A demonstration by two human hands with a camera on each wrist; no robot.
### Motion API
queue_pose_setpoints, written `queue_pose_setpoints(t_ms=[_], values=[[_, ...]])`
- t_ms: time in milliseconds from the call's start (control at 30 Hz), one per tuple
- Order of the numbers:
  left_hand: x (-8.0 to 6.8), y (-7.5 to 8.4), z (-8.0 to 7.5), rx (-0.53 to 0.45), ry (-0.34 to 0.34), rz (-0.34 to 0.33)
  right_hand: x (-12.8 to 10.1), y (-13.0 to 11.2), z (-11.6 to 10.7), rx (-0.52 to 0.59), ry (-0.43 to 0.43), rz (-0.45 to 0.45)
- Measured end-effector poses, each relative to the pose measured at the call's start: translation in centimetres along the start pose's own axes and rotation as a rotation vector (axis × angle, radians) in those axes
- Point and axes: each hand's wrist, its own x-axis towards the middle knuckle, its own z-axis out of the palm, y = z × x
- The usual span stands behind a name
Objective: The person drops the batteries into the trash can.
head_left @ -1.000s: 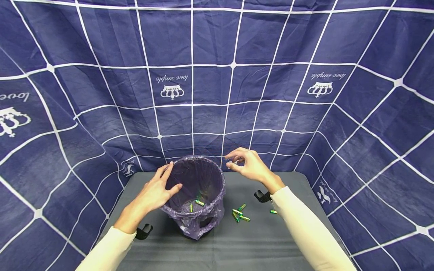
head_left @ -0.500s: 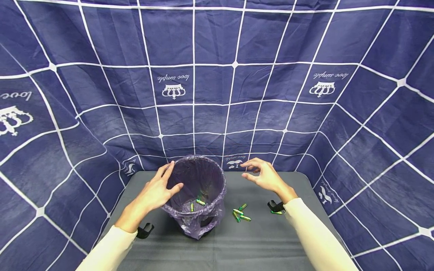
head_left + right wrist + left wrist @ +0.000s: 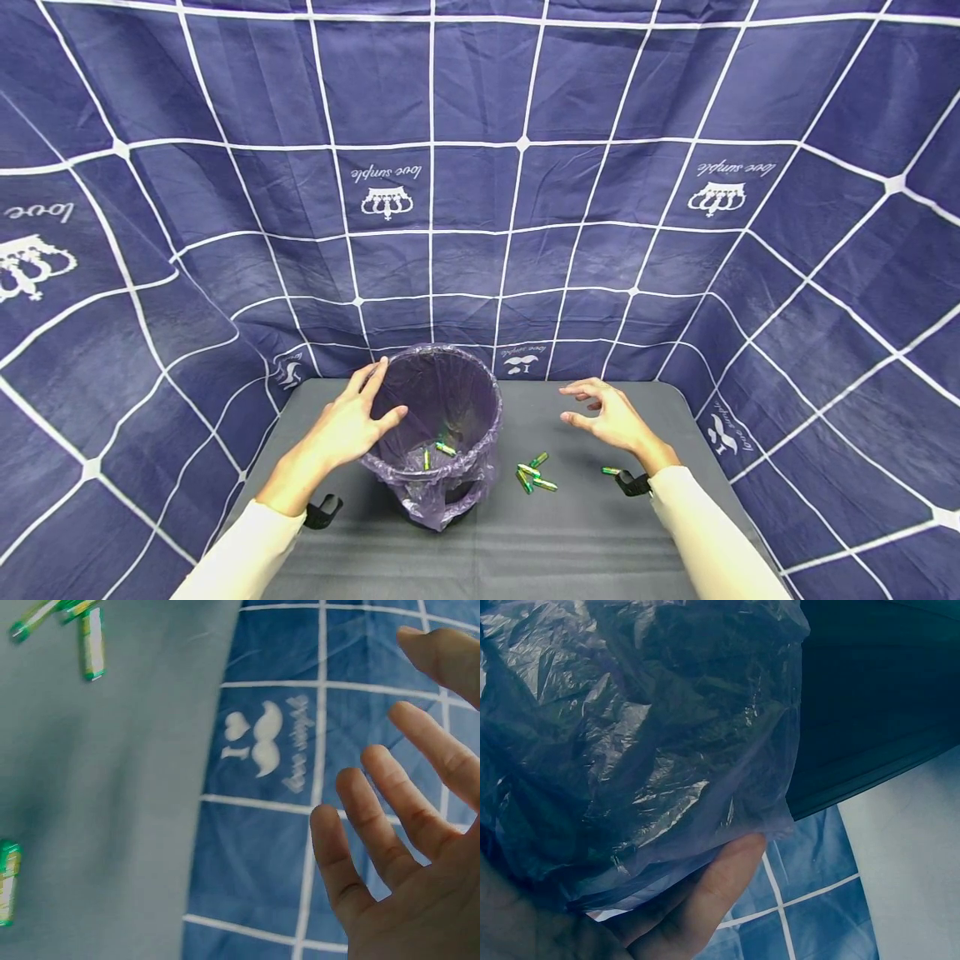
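Left hand (image 3: 343,425) rests unclenched on the left of the bin (image 3: 444,387), probably steadying it; right hand (image 3: 611,414) hovers right of it, grip released, empty; green sticks (image 3: 528,470) lie inside it and on the worktop (image 3: 525,550) to its right.

The liner (image 3: 450,396) is purple, the cylinders (image 3: 528,471) green with yellow and white, the worktop (image 3: 555,550) grey, the cloth (image 3: 472,192) navy with white grid and crowns, sleeves (image 3: 716,533) cream, straps (image 3: 636,486) black.
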Motion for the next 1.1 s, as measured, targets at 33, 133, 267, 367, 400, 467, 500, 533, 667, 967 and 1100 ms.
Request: queue_pose_setpoints(t_ms=[33,133,267,367,400,467,500,533,667,967,1100], values=[[0.0,0.0,0.0,-0.002,0.000,-0.001,-0.3,0.4,0.1,-0.004,-0.001,0.008],[0.0,-0.1,0.0,-0.003,-0.001,-0.003,-1.2,1.5,0.3,-0.009,-0.007,0.033],[0.1,-0.2,0.1,-0.004,-0.006,-0.005,-2.4,2.8,0.5,0.002,-0.022,0.070],[0.2,-0.3,0.2,-0.003,-0.006,-0.006,-3.2,3.9,0.7,-0.001,-0.039,0.098],[0.3,-0.3,0.2,-0.002,-0.004,-0.005,-3.5,4.2,0.8,-0.003,-0.045,0.105],[0.3,-0.3,0.2,-0.001,-0.004,-0.005,-4.0,4.9,1.0,-0.011,-0.054,0.116],[0.3,-0.3,0.2,0.000,-0.004,-0.005,-4.3,5.2,1.1,-0.016,-0.058,0.120],[0.3,-0.3,0.2,0.001,-0.004,-0.005,-4.5,5.5,1.2,-0.022,-0.063,0.122],[0.3,-0.2,0.3,-0.003,-0.007,-0.004,-5.6,6.7,1.8,-0.047,-0.088,0.134],[0.1,-0.2,0.2,-0.001,-0.003,-0.008,-7.8,8.2,2.7,-0.062,-0.160,0.209],[0.2,-0.2,0.1,-0.003,0.000,-0.006,-8.4,8.4,2.8,-0.057,-0.177,0.230]])
